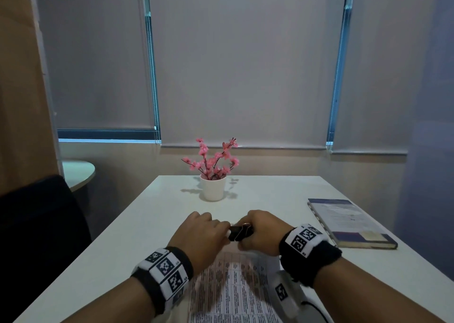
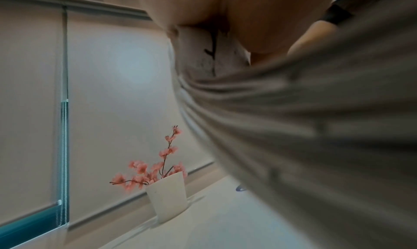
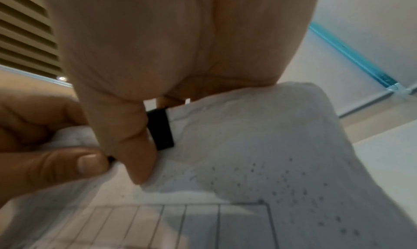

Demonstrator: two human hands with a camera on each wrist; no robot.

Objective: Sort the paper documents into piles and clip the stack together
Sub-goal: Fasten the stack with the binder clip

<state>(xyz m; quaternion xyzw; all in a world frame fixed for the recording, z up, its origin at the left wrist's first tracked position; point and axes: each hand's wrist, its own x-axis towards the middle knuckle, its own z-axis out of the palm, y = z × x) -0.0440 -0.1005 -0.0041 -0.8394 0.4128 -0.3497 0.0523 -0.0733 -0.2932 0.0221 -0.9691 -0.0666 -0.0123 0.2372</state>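
A stack of printed paper sheets (image 1: 233,290) with tables of text lies in front of me on the white table (image 1: 137,224), its far edge lifted. A black binder clip (image 1: 240,231) sits on that far edge between my hands. My right hand (image 1: 260,234) pinches the clip (image 3: 161,128), thumb on its near side, over the papers (image 3: 259,145). My left hand (image 1: 204,234) grips the papers' far edge just left of the clip; the left wrist view shows the sheets (image 2: 293,128) bunched under its fingers.
A white pot with pink artificial flowers (image 1: 213,187) stands at the table's far middle. A blue and white book (image 1: 348,222) lies at the right. A black chair (image 1: 36,236) stands left of the table. Closed blinds cover the windows behind.
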